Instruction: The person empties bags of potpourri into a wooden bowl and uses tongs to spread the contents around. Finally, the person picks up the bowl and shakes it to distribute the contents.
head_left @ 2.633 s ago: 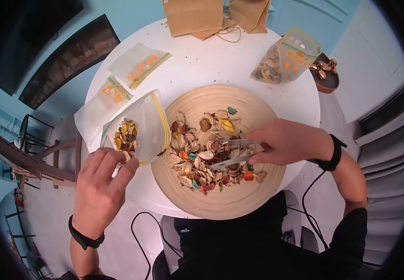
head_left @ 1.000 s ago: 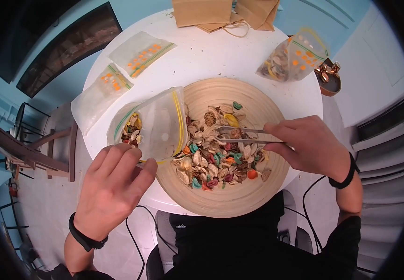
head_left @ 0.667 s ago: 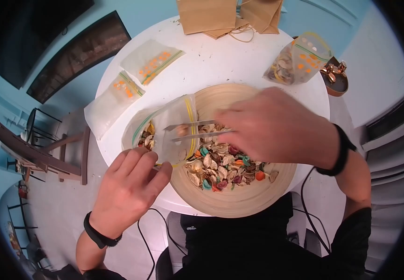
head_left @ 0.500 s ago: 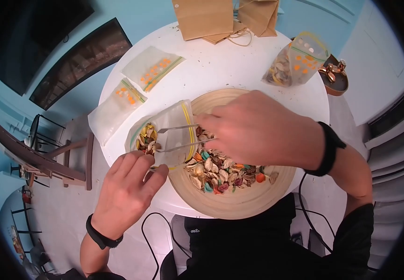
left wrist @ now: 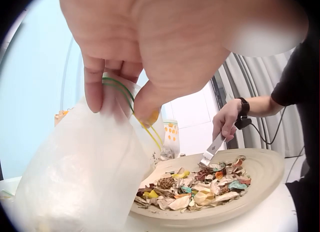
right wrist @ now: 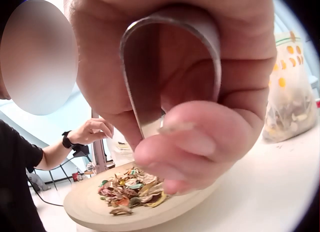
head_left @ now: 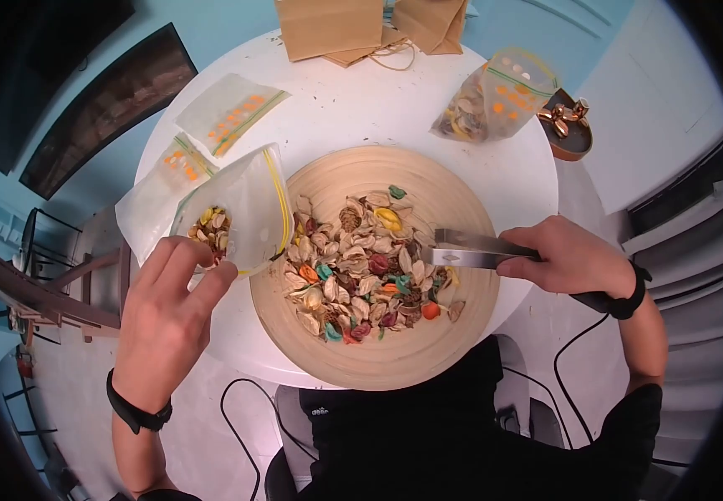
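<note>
Your left hand (head_left: pixel 163 313) pinches the open zip bag (head_left: pixel 240 209) beside the round plate (head_left: pixel 370 367); dried petals lie inside. Your right hand (head_left: pixel 574 259) grips metal tongs (head_left: pixel 474 250) over the petal pile (head_left: pixel 365 267) on the plate.

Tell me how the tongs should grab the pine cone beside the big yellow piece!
I'd bring the tongs down from above and gently pinch the pine cone across its round middle. Petals lie close beside it, but its top shows, so above looks easiest. Its bumpy scales may help stop slipping.
</note>
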The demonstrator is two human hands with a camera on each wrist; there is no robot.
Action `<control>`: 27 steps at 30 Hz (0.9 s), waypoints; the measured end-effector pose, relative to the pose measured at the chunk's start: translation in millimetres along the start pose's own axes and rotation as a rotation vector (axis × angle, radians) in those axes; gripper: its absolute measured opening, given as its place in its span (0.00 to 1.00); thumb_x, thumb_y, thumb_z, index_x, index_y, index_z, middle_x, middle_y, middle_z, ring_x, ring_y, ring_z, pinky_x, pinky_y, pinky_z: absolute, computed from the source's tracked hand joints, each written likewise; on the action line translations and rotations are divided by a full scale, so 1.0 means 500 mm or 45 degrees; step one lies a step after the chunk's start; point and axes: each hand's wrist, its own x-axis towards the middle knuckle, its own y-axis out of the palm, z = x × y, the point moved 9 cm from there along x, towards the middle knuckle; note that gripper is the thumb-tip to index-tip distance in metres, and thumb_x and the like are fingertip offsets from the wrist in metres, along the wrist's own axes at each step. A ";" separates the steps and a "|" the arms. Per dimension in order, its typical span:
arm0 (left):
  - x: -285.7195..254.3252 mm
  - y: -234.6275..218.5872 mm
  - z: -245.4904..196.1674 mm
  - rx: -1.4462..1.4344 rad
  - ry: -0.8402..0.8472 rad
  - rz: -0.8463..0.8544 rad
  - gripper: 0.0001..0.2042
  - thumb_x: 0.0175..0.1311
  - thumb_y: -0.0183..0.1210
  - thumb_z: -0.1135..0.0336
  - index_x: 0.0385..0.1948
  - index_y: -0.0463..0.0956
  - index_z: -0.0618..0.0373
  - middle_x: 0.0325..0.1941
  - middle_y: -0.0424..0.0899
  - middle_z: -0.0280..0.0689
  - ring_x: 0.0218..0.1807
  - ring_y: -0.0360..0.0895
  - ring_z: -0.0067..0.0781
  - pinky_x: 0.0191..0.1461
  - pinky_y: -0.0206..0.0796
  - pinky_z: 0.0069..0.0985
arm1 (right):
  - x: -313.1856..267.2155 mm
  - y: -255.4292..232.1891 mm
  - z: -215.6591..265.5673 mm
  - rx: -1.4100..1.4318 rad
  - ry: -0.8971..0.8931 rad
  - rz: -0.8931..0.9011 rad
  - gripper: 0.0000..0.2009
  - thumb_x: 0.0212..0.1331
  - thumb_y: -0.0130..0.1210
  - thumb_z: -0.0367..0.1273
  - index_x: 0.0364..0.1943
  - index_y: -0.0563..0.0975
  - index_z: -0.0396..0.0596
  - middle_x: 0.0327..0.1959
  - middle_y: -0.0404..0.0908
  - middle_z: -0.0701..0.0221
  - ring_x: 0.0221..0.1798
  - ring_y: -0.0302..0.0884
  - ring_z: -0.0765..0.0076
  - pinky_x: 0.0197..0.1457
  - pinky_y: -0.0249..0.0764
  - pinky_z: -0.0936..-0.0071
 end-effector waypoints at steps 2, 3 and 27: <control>-0.002 -0.001 -0.005 0.018 -0.011 -0.012 0.17 0.41 0.64 0.85 0.37 0.80 0.60 0.40 0.77 0.40 0.45 0.77 0.45 0.45 0.73 0.40 | -0.001 0.004 0.014 0.053 0.081 0.080 0.16 0.67 0.59 0.41 0.38 0.82 0.39 0.21 0.80 0.55 0.26 0.80 0.49 0.33 0.74 0.61; -0.002 -0.003 -0.006 0.019 -0.013 -0.011 0.17 0.41 0.64 0.85 0.37 0.80 0.60 0.40 0.77 0.40 0.45 0.77 0.45 0.45 0.73 0.40 | 0.002 0.017 0.018 0.111 0.161 0.155 0.17 0.67 0.59 0.42 0.37 0.82 0.38 0.21 0.80 0.56 0.25 0.80 0.49 0.34 0.74 0.61; -0.017 0.003 -0.024 0.038 0.012 0.049 0.18 0.40 0.64 0.84 0.38 0.81 0.60 0.43 0.78 0.41 0.47 0.78 0.46 0.48 0.75 0.39 | 0.029 0.088 0.094 -0.136 -0.253 -0.079 0.17 0.64 0.62 0.41 0.51 0.80 0.46 0.28 0.81 0.64 0.30 0.81 0.52 0.33 0.74 0.62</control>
